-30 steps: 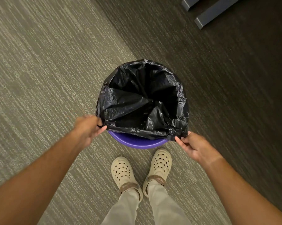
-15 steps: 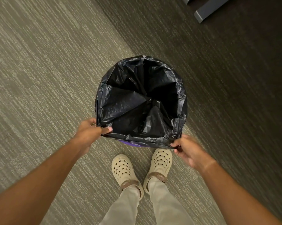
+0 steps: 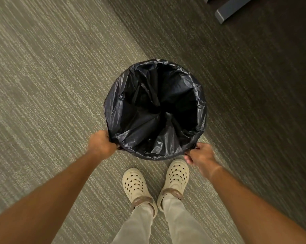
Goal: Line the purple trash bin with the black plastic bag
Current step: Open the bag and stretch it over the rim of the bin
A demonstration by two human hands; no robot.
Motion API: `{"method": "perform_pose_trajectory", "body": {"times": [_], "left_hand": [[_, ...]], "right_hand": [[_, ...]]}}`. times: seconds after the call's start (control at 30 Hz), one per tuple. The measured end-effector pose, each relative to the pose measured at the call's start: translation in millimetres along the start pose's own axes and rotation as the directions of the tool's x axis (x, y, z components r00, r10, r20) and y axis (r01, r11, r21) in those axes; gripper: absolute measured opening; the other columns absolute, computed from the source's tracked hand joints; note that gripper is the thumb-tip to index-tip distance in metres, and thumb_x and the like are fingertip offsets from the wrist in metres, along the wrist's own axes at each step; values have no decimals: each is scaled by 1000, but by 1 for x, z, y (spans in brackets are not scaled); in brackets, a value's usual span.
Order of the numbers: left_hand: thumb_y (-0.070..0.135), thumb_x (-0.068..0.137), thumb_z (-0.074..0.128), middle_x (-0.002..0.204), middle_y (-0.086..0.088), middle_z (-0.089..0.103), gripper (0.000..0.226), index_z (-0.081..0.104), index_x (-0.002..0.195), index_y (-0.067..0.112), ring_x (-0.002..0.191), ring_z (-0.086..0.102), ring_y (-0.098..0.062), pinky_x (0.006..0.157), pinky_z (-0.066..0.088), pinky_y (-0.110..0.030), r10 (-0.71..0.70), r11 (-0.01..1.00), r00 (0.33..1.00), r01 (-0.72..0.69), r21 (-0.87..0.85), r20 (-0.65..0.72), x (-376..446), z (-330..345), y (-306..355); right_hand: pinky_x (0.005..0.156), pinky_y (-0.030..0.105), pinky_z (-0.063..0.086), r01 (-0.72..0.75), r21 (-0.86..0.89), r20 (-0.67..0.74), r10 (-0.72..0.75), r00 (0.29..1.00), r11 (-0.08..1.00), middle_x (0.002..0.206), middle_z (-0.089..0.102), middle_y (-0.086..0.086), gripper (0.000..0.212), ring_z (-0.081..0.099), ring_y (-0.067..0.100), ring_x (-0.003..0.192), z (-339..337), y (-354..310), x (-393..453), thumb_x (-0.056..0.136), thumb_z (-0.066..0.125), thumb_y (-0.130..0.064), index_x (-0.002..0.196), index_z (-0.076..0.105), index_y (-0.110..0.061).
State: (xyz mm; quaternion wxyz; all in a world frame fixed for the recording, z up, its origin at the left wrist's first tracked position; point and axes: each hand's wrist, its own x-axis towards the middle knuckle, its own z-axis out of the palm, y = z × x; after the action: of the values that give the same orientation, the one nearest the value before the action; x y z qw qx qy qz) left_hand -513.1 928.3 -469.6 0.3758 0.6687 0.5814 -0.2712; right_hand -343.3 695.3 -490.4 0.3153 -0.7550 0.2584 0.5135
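Observation:
The black plastic bag (image 3: 155, 110) is spread open over the round trash bin on the carpet in front of me. Its edge is folded down over the rim all the way round, so no purple of the bin shows. My left hand (image 3: 101, 144) grips the bag's edge at the near left of the rim. My right hand (image 3: 200, 155) pinches the bag's edge at the near right, low on the outside. The inside of the bag is a dark crumpled hollow.
My two feet in beige clogs (image 3: 155, 184) stand right behind the bin. Grey-green carpet (image 3: 43, 85) lies to the left, darker carpet to the right. A grey furniture leg (image 3: 231, 9) is at the far upper right.
Both hands pulled the bag's near edge down over the rim. The purple rim seen a second ago is now covered, and the bag's mouth has opened wider.

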Motion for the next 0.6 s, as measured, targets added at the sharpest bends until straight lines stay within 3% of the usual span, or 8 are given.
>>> {"method": "perform_pose_trajectory", "body": {"times": [0.1,0.2,0.27,0.37,0.43,0.53,0.6], "left_hand": [[13,91,66,71,1,54,22,65,110,2,58,50,-8,46,38,-16,12,999,994,-9,31,-111,7,3,3],[5,94,58,87,-6,59,21,62,115,5,66,51,-15,55,43,-20,-64,996,984,54,-65,-167,15,1,5],[0,94,52,85,-4,54,17,58,108,7,64,50,-14,51,42,-21,-134,975,965,87,-206,-227,21,-5,4],[13,100,46,94,-3,58,15,56,111,9,84,56,-17,74,53,-30,-184,814,952,8,-581,-245,28,-20,8],[27,103,43,100,-2,60,18,57,100,17,90,59,-16,82,52,-33,-111,697,979,-46,-715,-172,28,-24,16],[31,103,43,88,0,59,26,56,84,19,77,57,-10,69,50,-24,-33,712,984,-100,-695,-175,27,-20,27],[27,104,41,94,-3,63,27,57,85,18,88,62,-13,77,54,-28,-55,681,982,-96,-726,-181,29,-18,29]], "right_hand": [[46,17,52,43,55,-45,-40,998,998,92,67,13,26,65,16,70,5,-12,0,90,50,17,93,64,-4],[53,20,57,35,157,-44,-29,999,987,95,70,14,28,70,21,81,1,-17,2,91,50,16,104,61,-6],[64,27,60,38,200,-120,-14,993,979,103,69,14,32,70,21,88,-8,-18,3,92,52,11,115,56,-10],[88,37,54,199,241,-264,-133,955,950,115,61,8,31,61,19,101,-21,-32,-1,93,44,1,115,59,-14],[90,39,52,272,295,-210,-216,954,916,113,64,7,28,62,20,103,-21,-44,-5,94,43,-8,115,60,-14],[80,33,50,258,272,-132,-229,964,927,97,70,3,21,66,18,93,-14,-54,-2,100,43,-20,103,62,-11],[82,33,50,224,290,-99,-204,974,930,94,71,-1,25,65,15,91,-12,-55,2,103,42,-23,100,64,-11]]}}
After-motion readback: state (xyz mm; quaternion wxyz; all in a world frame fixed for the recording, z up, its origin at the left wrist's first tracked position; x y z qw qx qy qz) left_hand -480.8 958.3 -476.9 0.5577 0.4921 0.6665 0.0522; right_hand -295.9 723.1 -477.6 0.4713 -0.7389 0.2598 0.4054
